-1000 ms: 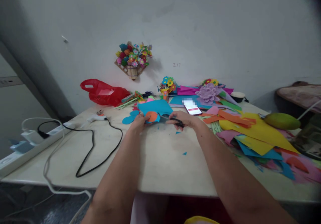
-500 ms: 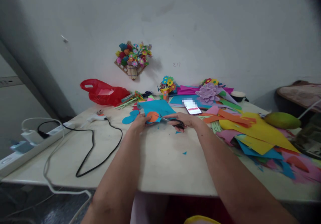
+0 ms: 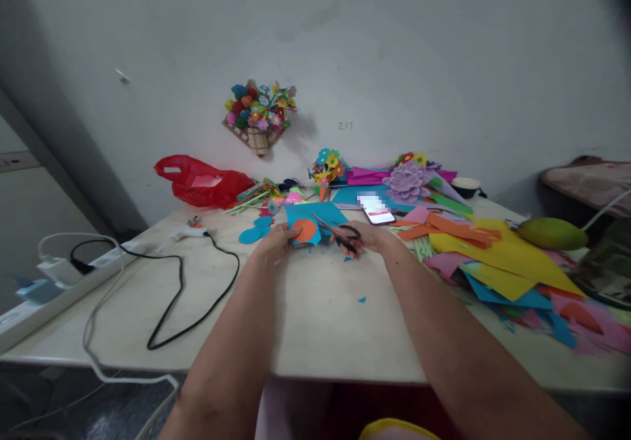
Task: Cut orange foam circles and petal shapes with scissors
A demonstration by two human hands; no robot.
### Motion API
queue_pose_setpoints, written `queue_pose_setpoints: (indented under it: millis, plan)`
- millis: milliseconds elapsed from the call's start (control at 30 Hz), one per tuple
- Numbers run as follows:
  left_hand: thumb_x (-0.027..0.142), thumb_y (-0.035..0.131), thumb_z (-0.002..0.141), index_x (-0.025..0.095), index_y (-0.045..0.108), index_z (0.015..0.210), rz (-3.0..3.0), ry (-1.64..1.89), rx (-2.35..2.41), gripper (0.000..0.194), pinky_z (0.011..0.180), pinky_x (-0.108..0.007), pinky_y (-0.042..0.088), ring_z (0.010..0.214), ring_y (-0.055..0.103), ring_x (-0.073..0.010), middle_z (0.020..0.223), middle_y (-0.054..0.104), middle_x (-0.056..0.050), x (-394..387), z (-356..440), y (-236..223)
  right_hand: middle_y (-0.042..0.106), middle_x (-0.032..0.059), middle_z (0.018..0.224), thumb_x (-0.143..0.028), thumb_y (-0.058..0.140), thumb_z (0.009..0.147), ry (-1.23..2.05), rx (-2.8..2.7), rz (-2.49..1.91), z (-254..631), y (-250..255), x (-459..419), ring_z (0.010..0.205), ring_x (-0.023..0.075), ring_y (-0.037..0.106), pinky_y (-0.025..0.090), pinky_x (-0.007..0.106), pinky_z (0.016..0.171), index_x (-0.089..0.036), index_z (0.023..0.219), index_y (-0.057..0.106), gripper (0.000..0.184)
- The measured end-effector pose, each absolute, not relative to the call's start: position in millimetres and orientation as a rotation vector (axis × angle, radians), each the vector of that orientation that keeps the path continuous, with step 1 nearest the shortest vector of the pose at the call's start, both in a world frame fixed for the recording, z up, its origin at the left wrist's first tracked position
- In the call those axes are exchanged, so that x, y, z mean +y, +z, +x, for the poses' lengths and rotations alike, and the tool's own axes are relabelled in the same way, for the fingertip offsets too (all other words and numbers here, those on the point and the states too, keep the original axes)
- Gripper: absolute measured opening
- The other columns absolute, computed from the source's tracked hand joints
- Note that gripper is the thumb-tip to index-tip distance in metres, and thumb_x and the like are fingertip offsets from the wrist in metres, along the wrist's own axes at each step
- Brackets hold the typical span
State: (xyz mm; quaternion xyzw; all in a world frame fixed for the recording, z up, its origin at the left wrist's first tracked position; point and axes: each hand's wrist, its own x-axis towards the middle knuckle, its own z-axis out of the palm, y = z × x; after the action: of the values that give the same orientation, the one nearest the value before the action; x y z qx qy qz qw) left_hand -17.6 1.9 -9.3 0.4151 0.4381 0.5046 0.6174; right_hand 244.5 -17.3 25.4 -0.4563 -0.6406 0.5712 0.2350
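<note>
Left hand: one, its fingers [image 3: 287,235] pinched on one orange disc [image 3: 304,231] and one blue sheet [image 3: 323,212], mid-frame.
Right hand: one [image 3: 367,233], at center right, fingers closed around the handles of one pair of scissors [image 3: 340,236], blades angled up-left over the sheet.
Blue discs: at least two [image 3: 250,235], left of the left hand.
Phone: one [image 3: 375,210], right of center.
Red bag: one [image 3: 202,182], left of center.
Fruit: one [image 3: 553,233], right.
Since half a second ago: sheet shifted right, handle loops spread wider, blades tilted upward.
</note>
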Motion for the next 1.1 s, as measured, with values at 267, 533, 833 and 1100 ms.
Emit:
queue_pose_setpoints:
  millis: [267,533,833,1100]
  plan:
    - [0.001,0.088,0.083,0.016,0.071,0.081,0.993,1.125,1.028,0.023,0.068,-0.03,0.065,0.067,0.072,-0.0184,0.078,0.078,-0.007,-1.2,-13.2,-6.0,0.069,0.0018,0.055,-0.045,0.078,0.102,1.43,-1.835,-1.292,236.3,31.8,-20.2,0.041,0.0131,0.059,0.03,0.017,0.034,-0.016,0.1,0.071,0.03]
    - [0.005,0.087,0.084,0.017,0.074,0.084,1.036,1.086,1.039,0.018,0.067,-0.031,0.065,0.071,0.078,-0.0232,0.078,0.081,-0.009,-4.2,-15.0,-5.5,0.07,0.0012,0.056,-0.045,0.071,0.106,1.47,-1.877,-1.239,238.4,30.2,-22.5,0.04,0.0122,0.058,0.028,0.017,0.035,-0.018,0.098,0.067,0.028]
    - [0.007,0.094,0.08,0.019,0.075,0.088,0.995,1.07,0.97,0.024,0.066,-0.031,0.069,0.067,0.079,-0.0223,0.074,0.08,-0.005,-3.0,-15.6,-5.2,0.071,0.0039,0.06,-0.051,0.07,0.107,1.528,-1.778,-1.277,239.9,26.7,-20.7,0.043,0.0124,0.06,0.03,0.018,0.037,-0.015,0.101,0.073,0.037]
    - [0.006,0.086,0.086,0.018,0.076,0.087,1.032,1.051,1.033,0.016,0.067,-0.032,0.068,0.069,0.079,-0.023,0.076,0.081,-0.007,-3.0,-17.0,-5.9,0.066,0.0,0.057,-0.05,0.079,0.102,1.531,-1.778,-1.232,239.3,25.2,-19.6,0.041,0.0103,0.056,0.03,0.018,0.036,-0.015,0.094,0.072,0.036]
